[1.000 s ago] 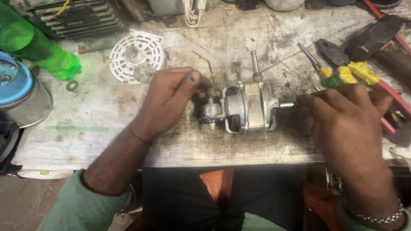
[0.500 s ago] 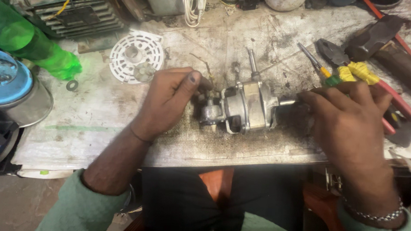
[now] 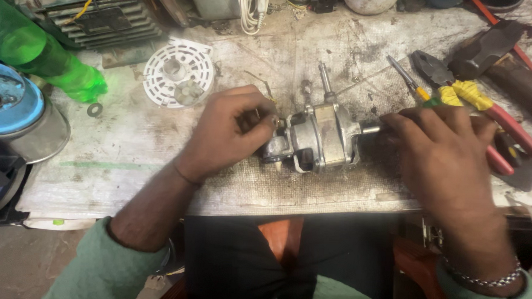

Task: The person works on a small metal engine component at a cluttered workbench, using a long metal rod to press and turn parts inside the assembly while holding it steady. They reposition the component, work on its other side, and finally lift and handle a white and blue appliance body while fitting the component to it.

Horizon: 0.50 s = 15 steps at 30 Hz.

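A small grey metal motor (image 3: pixel 321 139) lies on its side on the dirty workbench (image 3: pixel 128 155), its shaft pointing right. My left hand (image 3: pixel 228 130) is curled at the motor's left end, fingertips pinching a small part there that I cannot make out. My right hand (image 3: pixel 442 154) covers the shaft end on the right, fingers closed around it. A thin metal rod (image 3: pixel 324 80) sticks up behind the motor.
A white round plastic grille (image 3: pixel 178 73) lies behind my left hand. A green bottle (image 3: pixel 40 53) and a blue-topped round device (image 3: pixel 11 105) sit at the left. Pliers (image 3: pixel 460 92), a screwdriver (image 3: pixel 408 81) and a hammer (image 3: pixel 497 52) lie at the right.
The motor and both hands stay almost in place; my left fingers have shifted slightly at the motor's left end.
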Each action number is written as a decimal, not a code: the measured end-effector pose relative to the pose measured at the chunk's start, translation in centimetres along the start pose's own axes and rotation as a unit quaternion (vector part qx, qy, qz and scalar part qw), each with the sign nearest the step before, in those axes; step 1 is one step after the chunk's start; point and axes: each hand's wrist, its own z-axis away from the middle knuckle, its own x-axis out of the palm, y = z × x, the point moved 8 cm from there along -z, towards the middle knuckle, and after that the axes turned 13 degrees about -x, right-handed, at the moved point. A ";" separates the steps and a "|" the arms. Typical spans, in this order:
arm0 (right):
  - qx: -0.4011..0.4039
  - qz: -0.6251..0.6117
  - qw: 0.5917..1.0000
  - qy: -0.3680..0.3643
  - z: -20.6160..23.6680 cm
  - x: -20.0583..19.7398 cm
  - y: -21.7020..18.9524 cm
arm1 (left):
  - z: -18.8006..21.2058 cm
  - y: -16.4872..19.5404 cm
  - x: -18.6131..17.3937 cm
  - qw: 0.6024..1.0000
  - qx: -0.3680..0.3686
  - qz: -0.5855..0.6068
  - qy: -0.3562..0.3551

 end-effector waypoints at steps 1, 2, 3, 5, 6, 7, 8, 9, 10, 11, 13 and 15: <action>0.004 -0.024 0.999 0.020 0.0 -0.3 -0.2 | 0.0 -0.1 0.1 1.000 -0.004 -0.002 -0.001; 0.008 -0.047 0.998 0.041 0.1 -0.6 -0.3 | -0.1 -0.1 0.1 1.000 -0.004 -0.001 -0.001; 0.009 -0.046 0.998 0.046 0.1 -0.6 -0.4 | -0.1 -0.1 0.1 1.000 -0.005 0.001 0.000; 0.009 -0.045 0.997 0.058 0.0 -0.7 -0.5 | -0.1 -0.1 0.1 1.000 -0.009 0.004 0.001; 0.009 -0.050 0.997 0.064 0.0 -0.6 -0.6 | -0.2 -0.2 0.1 1.000 -0.012 0.006 0.001; 0.010 -0.056 0.996 0.070 -0.1 -0.6 -0.6 | -0.2 -0.1 0.2 1.000 -0.015 0.009 0.000; 0.011 -0.061 0.995 0.076 -0.1 -0.5 -0.6 | -0.1 -0.1 0.2 0.999 -0.016 0.025 -0.012; 0.007 -0.052 0.995 0.083 -0.2 -0.6 -0.6 | -0.1 -0.1 0.2 0.999 -0.017 0.042 -0.024; 0.003 -0.043 0.995 0.090 -0.3 -0.6 -0.7 | -0.1 0.0 0.3 0.997 -0.018 0.058 -0.036; -0.001 -0.035 0.995 0.098 -0.5 -0.6 -0.9 | -0.1 0.0 0.3 0.997 -0.024 0.062 -0.043; 0.002 -0.075 0.990 0.117 -0.6 -0.7 -1.0 | -0.2 0.2 0.4 0.995 -0.034 0.070 -0.059; 0.006 -0.090 0.988 0.125 -0.5 -0.9 -1.1 | -0.4 0.6 0.3 0.996 -0.026 0.056 -0.070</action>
